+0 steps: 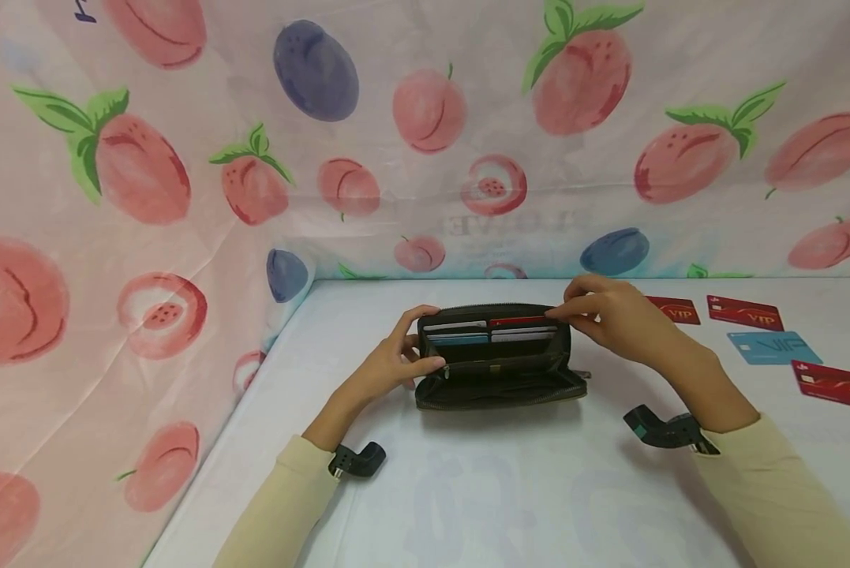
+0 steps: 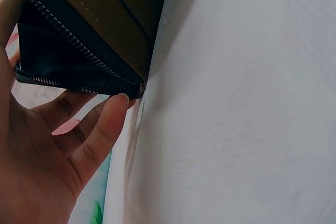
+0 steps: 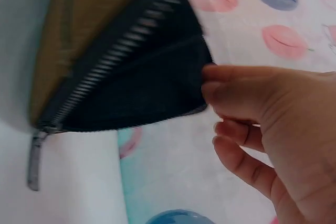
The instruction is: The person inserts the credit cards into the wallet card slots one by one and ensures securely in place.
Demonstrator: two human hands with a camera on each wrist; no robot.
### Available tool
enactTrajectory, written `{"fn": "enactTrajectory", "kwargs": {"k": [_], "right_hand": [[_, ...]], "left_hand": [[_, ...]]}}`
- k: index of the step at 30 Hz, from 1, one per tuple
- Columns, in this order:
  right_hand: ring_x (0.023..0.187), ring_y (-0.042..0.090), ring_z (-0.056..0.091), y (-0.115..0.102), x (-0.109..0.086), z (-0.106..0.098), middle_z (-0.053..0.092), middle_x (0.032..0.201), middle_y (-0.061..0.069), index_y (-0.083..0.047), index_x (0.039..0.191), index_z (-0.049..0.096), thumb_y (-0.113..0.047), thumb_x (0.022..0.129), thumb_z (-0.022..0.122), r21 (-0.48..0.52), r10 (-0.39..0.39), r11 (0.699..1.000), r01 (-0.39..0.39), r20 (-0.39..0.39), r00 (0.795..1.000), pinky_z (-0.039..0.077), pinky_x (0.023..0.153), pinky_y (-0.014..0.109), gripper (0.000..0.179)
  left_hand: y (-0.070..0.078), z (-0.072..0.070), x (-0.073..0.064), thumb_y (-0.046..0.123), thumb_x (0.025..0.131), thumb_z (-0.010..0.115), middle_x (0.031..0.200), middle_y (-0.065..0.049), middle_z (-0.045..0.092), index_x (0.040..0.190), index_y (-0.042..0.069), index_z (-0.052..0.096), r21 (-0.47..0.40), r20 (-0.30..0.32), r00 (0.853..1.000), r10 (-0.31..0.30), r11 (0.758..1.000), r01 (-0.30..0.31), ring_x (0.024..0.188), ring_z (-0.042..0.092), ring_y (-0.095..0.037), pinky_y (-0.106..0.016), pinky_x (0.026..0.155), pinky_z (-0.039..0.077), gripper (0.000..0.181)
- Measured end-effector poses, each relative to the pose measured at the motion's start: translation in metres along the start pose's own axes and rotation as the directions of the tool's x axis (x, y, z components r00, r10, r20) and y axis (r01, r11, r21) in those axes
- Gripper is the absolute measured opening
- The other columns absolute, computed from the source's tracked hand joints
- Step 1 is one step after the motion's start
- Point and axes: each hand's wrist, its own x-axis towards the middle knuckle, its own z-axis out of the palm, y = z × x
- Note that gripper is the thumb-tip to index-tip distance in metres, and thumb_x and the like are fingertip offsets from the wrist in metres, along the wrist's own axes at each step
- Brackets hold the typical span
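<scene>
Zip wallet (image 1: 497, 363) open between left hand (image 1: 387, 360), gripping the end beside it, and right hand (image 1: 622, 319), pinching the top corner nearest it. Probably light, soft-sided, pliable at the gussets (image 3: 147, 90); likely best held by the zipped edges (image 1: 499, 405)

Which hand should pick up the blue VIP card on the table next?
Probably the right hand. It's at the right end of the wallet, the same side as the blue VIP card, so it looks closer. The left hand is farther off, gripping the wallet's left end.
</scene>
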Motion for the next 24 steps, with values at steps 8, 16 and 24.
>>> {"fn": "enactTrajectory", "kwargs": {"k": [8, 16, 24], "right_hand": [[0.066, 0.01, 0.056, 0.024, -0.013, -0.024, 0.066, 0.085, -0.004, -0.014, 0.092, 0.078, 0.002, 0.07, 0.082, 0.002, 0.09, 0.996, -0.091, -0.147, 0.985, 0.044, 0.055, 0.019, 0.028], [0.08, 0.023, 0.062, 0.047, -0.029, -0.033, 0.067, 0.093, 0.004, -0.012, 0.105, 0.075, -0.016, 0.085, 0.075, 0.034, 0.401, 0.916, -0.399, -0.038, 0.915, 0.048, 0.061, 0.024, 0.021], [0.094, 0.039, 0.061, 0.076, -0.057, -0.029, 0.063, 0.11, 0.02, -0.008, 0.129, 0.059, -0.036, 0.09, 0.067, 0.117, 0.605, 0.787, -0.605, 0.039, 0.795, 0.045, 0.065, 0.021, 0.049]], "left_hand": [[0.005, 0.0, -0.002, 0.032, 0.089, 0.07, 0.093, -0.013, 0.06, 0.141, 0.048, 0.027, -0.003, 0.001, 1.0, 0.001, 1.0, -0.001, 0.077, 0.059, -0.031, -0.047, 0.056, 0.052, 0.069], [-0.002, 0.0, -0.001, 0.035, 0.088, 0.07, 0.096, -0.01, 0.062, 0.139, 0.052, 0.028, -0.008, -0.005, 1.0, 0.005, 1.0, -0.005, 0.076, 0.059, -0.029, -0.046, 0.055, 0.052, 0.069], [-0.003, 0.0, 0.0, 0.035, 0.088, 0.071, 0.094, -0.011, 0.061, 0.139, 0.052, 0.028, 0.0, 0.001, 1.0, 0.012, 1.0, -0.012, 0.076, 0.06, -0.03, -0.044, 0.055, 0.052, 0.069]]}}
